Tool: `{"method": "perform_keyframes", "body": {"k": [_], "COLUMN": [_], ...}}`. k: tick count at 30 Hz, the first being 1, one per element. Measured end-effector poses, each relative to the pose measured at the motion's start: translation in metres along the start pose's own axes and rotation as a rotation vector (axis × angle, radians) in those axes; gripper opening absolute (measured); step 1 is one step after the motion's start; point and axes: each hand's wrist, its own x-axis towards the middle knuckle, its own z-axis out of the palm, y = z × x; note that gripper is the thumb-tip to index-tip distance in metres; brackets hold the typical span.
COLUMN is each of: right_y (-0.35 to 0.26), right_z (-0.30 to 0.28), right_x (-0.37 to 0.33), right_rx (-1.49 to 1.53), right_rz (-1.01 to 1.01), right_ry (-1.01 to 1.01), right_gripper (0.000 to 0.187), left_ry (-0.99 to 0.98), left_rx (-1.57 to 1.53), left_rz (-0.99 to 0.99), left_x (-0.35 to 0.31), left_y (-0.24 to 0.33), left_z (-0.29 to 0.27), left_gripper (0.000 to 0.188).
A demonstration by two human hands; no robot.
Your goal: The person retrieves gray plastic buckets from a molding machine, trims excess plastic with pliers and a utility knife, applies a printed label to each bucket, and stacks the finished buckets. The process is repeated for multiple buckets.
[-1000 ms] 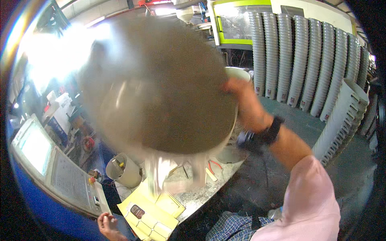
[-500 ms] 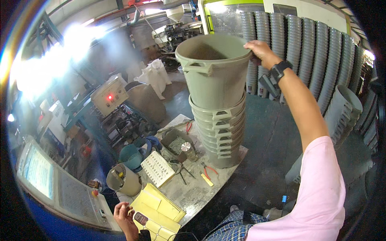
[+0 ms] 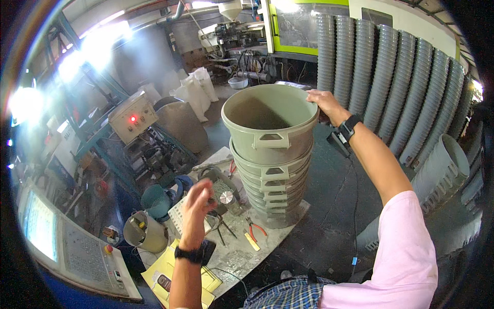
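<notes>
A grey-green plastic bucket [image 3: 298,139] sits at the top of a stack of like buckets [image 3: 296,198] on the table, partly sunk into the one below. My right hand [image 3: 328,105] grips its rim at the right side, fingers over the edge. Over the near left of the table, my left hand [image 3: 197,208] is raised with its fingers stretched out and holds nothing. It hides part of a white board with rows of dark marks [image 3: 176,219]. Right of that hand stand a metal-lidded jar [image 3: 226,198] and a dark scrap bin [image 3: 226,183].
Red-handled pliers [image 3: 261,230] and a yellow-handled tool [image 3: 251,241] lie near the table's front edge. Yellow papers [image 3: 165,257] lie closer to me. A machine control panel [image 3: 87,252] stands left. Tall stacks of grey buckets [image 3: 364,72] line the back right.
The top bucket has come down into the stack, its rim now lower, with my right hand still on it. My left hand has risen from beside the yellow papers, up and right toward the stack.
</notes>
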Motion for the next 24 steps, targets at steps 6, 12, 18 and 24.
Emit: {"method": "perform_keyframes", "body": {"k": [6,12,18,24], "right_y": [-0.005,-0.006,0.002,0.014], "right_z": [0.01,0.014,0.021,0.028], "right_x": [-0.016,-0.024,-0.023,-0.032], "right_rx": [0.15,0.251,0.32,0.361], "right_rz": [0.171,0.272,0.323,0.215], "right_ry": [0.005,-0.128,-0.151,-0.071], "right_gripper": [0.059,0.064,0.063,0.056], "left_ry": [0.011,-0.224,-0.143,-0.165], "left_rx": [-0.112,-0.076,-0.063,-0.075], "left_rz": [-0.067,0.019,-0.101,-0.183], "left_x": [0.104,0.129,0.116,0.121], "left_y": [0.02,0.024,0.013,0.016], "left_z": [0.068,0.088,0.082,0.071], "left_gripper": [0.072,0.07,0.071,0.066]}}
